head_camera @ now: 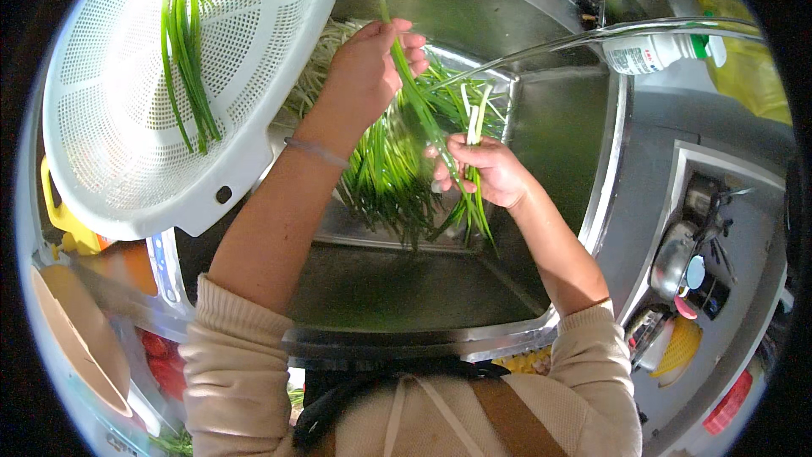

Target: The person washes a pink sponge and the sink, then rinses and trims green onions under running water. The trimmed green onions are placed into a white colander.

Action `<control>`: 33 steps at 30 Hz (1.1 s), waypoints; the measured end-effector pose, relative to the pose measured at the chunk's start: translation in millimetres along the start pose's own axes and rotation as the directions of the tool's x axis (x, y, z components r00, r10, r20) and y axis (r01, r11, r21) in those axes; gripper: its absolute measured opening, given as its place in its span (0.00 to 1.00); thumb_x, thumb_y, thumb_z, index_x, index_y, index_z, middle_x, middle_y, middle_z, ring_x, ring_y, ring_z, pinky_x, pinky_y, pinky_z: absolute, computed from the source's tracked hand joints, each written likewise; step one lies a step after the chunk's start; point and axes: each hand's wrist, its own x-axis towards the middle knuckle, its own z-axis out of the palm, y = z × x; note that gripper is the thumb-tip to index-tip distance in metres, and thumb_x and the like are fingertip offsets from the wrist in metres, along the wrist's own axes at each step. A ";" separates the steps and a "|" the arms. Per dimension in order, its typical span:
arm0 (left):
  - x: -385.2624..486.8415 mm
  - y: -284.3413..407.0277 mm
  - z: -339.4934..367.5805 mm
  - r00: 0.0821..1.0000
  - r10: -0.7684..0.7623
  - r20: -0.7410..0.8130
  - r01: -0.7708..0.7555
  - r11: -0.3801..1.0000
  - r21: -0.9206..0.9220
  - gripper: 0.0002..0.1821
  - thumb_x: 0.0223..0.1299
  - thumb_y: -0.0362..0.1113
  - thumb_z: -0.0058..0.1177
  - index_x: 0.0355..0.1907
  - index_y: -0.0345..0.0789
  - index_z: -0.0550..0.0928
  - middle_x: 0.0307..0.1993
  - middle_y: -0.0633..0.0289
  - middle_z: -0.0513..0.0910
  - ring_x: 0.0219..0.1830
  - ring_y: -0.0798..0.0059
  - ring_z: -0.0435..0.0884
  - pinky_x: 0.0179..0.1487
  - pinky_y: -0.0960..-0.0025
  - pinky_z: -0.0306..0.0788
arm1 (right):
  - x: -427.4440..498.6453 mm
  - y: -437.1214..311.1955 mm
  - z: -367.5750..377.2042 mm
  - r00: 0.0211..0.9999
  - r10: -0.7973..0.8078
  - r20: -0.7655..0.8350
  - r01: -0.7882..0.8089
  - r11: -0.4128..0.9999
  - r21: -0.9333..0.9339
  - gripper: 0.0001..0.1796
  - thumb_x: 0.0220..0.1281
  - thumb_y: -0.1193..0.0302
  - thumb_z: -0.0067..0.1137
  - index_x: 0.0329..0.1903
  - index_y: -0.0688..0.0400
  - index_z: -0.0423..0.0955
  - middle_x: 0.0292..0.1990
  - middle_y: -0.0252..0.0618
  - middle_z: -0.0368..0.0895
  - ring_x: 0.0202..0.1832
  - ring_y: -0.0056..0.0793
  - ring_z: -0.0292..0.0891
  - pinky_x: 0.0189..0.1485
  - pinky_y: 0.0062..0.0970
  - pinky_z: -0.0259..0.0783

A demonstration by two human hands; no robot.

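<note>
My left hand (374,66) has its fingers around a long green onion stalk (409,89) whose pale end points up. Its green part slants down to my right hand (491,168), with wet glints along it. That right hand pinches a few more stalks (474,124), white ends upward and green tips hanging below. Under both hands, a heap of green onions (387,168) lies in a stainless steel sink (412,285). Pale stems (311,70) of the heap show behind my left forearm. Several green stalks (187,57) lie in a white plastic colander (114,158) at upper left.
A shiny thin tube-like thing (571,43) crosses the sink's right side. Beyond stand a white bottle (637,55) and a yellow plastic bag (748,76). Metal pots (672,260) are at the right, a yellow-handled jug (70,222) and a peach-coloured basin (82,336) at the left.
</note>
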 end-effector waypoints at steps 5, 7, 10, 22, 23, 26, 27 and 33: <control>-8.8 -6.8 6.4 0.995 0.019 0.097 -0.020 1.000 0.013 0.13 0.58 0.38 0.35 0.38 0.30 0.66 0.27 0.61 0.67 0.28 0.77 0.64 0.36 0.71 0.64 | 14.5 7.3 -13.8 0.896 -0.014 -0.444 -0.017 0.998 -0.065 0.12 0.54 0.65 0.40 0.27 0.60 0.68 0.16 0.32 0.65 0.16 0.20 0.59 0.18 0.15 0.53; -16.4 -13.8 12.0 0.998 0.017 0.053 -0.022 0.996 0.092 0.11 0.57 0.38 0.36 0.37 0.32 0.67 0.24 0.63 0.66 0.26 0.77 0.63 0.33 0.73 0.62 | 25.9 2.2 -27.7 0.663 -0.033 -0.748 0.130 0.989 0.071 0.12 0.54 0.65 0.38 0.24 0.60 0.66 0.17 0.31 0.63 0.17 0.20 0.56 0.18 0.16 0.50; -18.0 -8.0 7.7 0.995 0.093 0.046 -0.103 0.916 0.388 0.11 0.54 0.40 0.41 0.30 0.32 0.70 0.18 0.67 0.67 0.20 0.81 0.64 0.28 0.77 0.62 | 15.3 -5.6 -53.2 0.802 -0.027 -0.597 0.163 0.971 0.174 0.15 0.58 0.60 0.37 0.31 0.58 0.66 0.23 0.34 0.66 0.26 0.23 0.62 0.23 0.18 0.59; -31.8 -29.6 2.3 0.944 -0.143 0.298 -0.101 0.735 0.670 0.10 0.46 0.34 0.52 0.31 0.30 0.77 0.25 0.65 0.76 0.26 0.84 0.70 0.31 0.81 0.63 | 28.3 -33.1 -7.3 0.977 -0.213 0.020 0.207 0.965 0.163 0.28 0.58 0.54 0.32 0.53 0.64 0.57 0.50 0.38 0.64 0.51 0.27 0.60 0.53 0.29 0.56; -30.7 -27.5 1.6 0.937 -0.139 0.321 -0.122 0.731 0.672 0.10 0.44 0.32 0.52 0.31 0.28 0.77 0.27 0.62 0.77 0.30 0.81 0.73 0.36 0.79 0.66 | 30.4 -34.8 -2.2 0.965 -0.258 0.052 0.247 0.957 0.152 0.29 0.58 0.54 0.33 0.53 0.64 0.56 0.50 0.38 0.63 0.51 0.27 0.60 0.54 0.28 0.55; -28.5 -17.5 -1.6 0.931 -0.278 0.235 0.041 0.721 0.692 0.13 0.42 0.36 0.54 0.31 0.31 0.76 0.25 0.66 0.76 0.26 0.83 0.71 0.30 0.80 0.63 | 32.0 -39.6 4.5 0.948 -0.270 0.170 0.235 0.951 0.202 0.28 0.58 0.55 0.35 0.53 0.63 0.56 0.46 0.37 0.67 0.46 0.27 0.65 0.51 0.27 0.59; -28.0 -13.8 -2.9 0.921 -0.333 0.203 0.104 0.712 0.695 0.13 0.41 0.37 0.55 0.31 0.31 0.76 0.24 0.66 0.76 0.25 0.84 0.70 0.28 0.81 0.62 | 32.3 -40.3 5.1 0.945 -0.261 0.198 0.217 0.951 0.222 0.27 0.59 0.56 0.34 0.53 0.62 0.57 0.43 0.36 0.69 0.43 0.27 0.67 0.49 0.28 0.62; -27.8 -4.5 -7.4 0.903 -0.389 0.180 0.219 0.779 0.587 0.12 0.43 0.36 0.52 0.32 0.33 0.76 0.25 0.68 0.76 0.22 0.87 0.67 0.23 0.82 0.57 | 22.8 -46.7 0.9 0.961 -0.274 -0.020 0.267 0.948 -0.172 0.20 0.56 0.59 0.41 0.42 0.62 0.67 0.35 0.36 0.74 0.36 0.22 0.69 0.34 0.19 0.62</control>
